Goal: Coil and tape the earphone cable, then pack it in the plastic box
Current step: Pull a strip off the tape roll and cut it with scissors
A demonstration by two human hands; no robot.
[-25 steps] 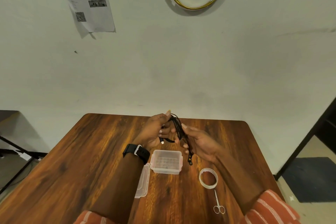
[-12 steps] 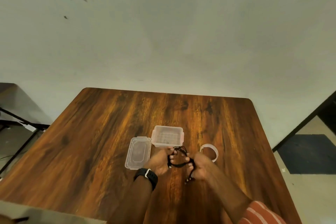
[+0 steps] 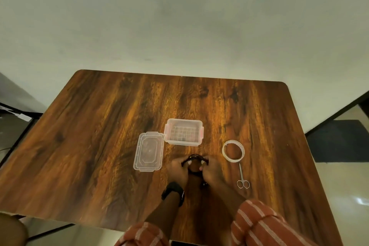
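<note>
A black earphone cable (image 3: 195, 158) is bunched into a small coil low over the wooden table (image 3: 99, 126), gripped from both sides. My left hand (image 3: 177, 170), with a black watch on its wrist, pinches the coil's left side. My right hand (image 3: 212, 170) pinches the right side, and an earbud end hangs below it. The clear plastic box (image 3: 183, 133) stands open just beyond the hands. Its clear lid (image 3: 148, 151) lies flat to the box's left.
A roll of clear tape (image 3: 233, 151) lies right of the hands, with small silver scissors (image 3: 242, 177) just nearer than it. The table's right edge drops to a floor with a dark mat (image 3: 339, 142). A pale wall stands behind the table.
The view has tilted down toward the table. Both hands have brought the cable down from above the box to a spot nearer me, low over the wood, and the coil looks tighter.
</note>
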